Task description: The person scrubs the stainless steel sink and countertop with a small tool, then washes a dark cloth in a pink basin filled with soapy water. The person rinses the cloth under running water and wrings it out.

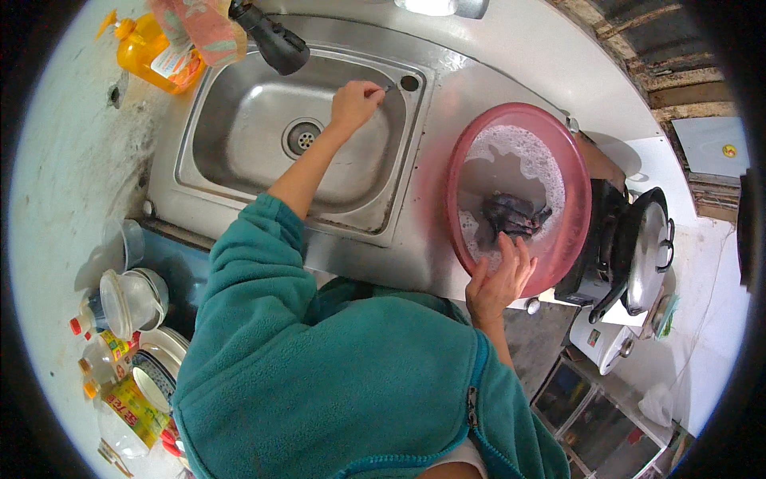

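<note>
My left hand (354,109) is over the stainless steel sink (239,149), close to its back right corner, with the fingers drawn together. A small dark bit shows at its fingertips; whether it is held I cannot tell. Over the near rim of a pink plastic basin (575,239) is my right hand (501,278), fingers apart and nothing gripped. The basin holds cloudy water with white foam (514,141). In it lies a dark, wet, lumpy thing (508,212), partly under water, just beyond my right fingertips. Its exact kind is unclear.
A black faucet head (278,45) juts over the sink's back left. An orange pump bottle (158,57) and a patterned cloth (206,30) are beside it. Right of the basin sits a lidded black pan (646,257). Bowls (143,293) and bottles are at left.
</note>
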`<state>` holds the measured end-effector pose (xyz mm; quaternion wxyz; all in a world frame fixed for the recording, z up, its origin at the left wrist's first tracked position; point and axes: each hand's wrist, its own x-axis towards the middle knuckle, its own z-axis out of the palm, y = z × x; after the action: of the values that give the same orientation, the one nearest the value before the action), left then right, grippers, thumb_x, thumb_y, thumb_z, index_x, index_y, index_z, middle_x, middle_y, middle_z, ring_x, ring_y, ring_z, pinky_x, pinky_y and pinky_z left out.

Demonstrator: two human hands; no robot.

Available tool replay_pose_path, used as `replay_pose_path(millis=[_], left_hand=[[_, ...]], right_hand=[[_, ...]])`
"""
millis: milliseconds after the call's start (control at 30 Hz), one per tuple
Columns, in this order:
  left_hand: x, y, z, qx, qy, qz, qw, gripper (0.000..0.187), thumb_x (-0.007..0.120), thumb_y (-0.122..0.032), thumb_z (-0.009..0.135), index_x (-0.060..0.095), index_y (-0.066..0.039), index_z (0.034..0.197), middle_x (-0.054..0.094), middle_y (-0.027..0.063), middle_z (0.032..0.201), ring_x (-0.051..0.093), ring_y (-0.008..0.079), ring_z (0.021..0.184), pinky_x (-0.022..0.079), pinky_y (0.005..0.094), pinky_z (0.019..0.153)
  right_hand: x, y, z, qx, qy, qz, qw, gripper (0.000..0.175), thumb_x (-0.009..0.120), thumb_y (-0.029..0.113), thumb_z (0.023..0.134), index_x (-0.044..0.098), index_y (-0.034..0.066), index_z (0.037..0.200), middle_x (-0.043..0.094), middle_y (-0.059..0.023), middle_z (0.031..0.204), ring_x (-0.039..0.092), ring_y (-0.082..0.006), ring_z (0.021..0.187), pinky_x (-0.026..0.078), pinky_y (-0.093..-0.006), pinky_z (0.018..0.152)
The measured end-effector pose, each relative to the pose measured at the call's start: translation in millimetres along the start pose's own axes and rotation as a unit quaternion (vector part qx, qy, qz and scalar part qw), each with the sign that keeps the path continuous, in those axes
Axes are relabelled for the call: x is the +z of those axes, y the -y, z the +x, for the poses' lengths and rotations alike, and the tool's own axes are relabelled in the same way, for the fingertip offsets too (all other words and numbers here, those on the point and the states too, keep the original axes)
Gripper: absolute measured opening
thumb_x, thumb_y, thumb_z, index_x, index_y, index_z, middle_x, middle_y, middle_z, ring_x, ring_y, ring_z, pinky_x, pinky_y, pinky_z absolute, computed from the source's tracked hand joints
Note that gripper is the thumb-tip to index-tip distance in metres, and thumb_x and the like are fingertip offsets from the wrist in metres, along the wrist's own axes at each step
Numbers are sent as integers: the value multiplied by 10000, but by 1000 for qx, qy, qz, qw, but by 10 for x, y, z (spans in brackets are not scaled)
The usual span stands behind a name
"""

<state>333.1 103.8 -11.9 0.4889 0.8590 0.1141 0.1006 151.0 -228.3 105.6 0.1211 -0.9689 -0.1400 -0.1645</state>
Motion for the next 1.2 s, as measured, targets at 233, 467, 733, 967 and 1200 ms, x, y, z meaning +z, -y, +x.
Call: replay_pose_path(millis=[233, 467, 733, 967, 1200], left_hand=[[-141, -79, -55, -187, 184, -290, 920, 251, 570, -264, 925, 676, -44, 982, 561, -35, 761, 474, 50, 559, 396, 210, 479], [-293, -46, -52, -228, 265, -377, 858, 233, 556, -219, 930, 642, -19, 1012, 497, -27, 737, 448, 57, 553, 387, 215, 465], [-488, 230, -171, -73, 191, 238, 950, 235, 597, -247, 896, 685, -30, 889, 562, -5, 696, 484, 81, 560, 391, 228, 478], [-799, 443, -86, -66, 377, 54, 922, 149, 611, -191, 826, 685, -61, 819, 667, 120, 779, 652, 243, 707, 486, 345, 581], [-652, 90, -125, 15, 86, 337, 938, 171, 623, -223, 795, 708, -77, 825, 662, 177, 784, 654, 325, 801, 513, 419, 697]], right_hand=[[0, 4, -1, -1, -6, 7, 1000, 434, 558, 197, 822, 504, 52, 1227, 566, -63, 1234, 406, -309, 1247, 202, -606, 1053], [13, -2, -1, -1, -12, 6, 1000, 425, 531, 234, 846, 507, 53, 1230, 570, -62, 1231, 417, -310, 1238, 207, -602, 1051], [8, 0, -7, -7, -25, 18, 999, 425, 558, 193, 829, 506, 49, 1226, 574, -71, 1221, 422, -316, 1230, 215, -595, 1051], [-4, 18, 11, -3, -31, 25, 999, 425, 572, 170, 810, 512, 54, 1214, 565, -71, 1230, 420, -312, 1233, 213, -595, 1055], [-8, 9, 13, 7, -21, 20, 1000, 421, 592, 169, 799, 520, 66, 1201, 563, -59, 1229, 423, -308, 1239, 225, -601, 1048]])
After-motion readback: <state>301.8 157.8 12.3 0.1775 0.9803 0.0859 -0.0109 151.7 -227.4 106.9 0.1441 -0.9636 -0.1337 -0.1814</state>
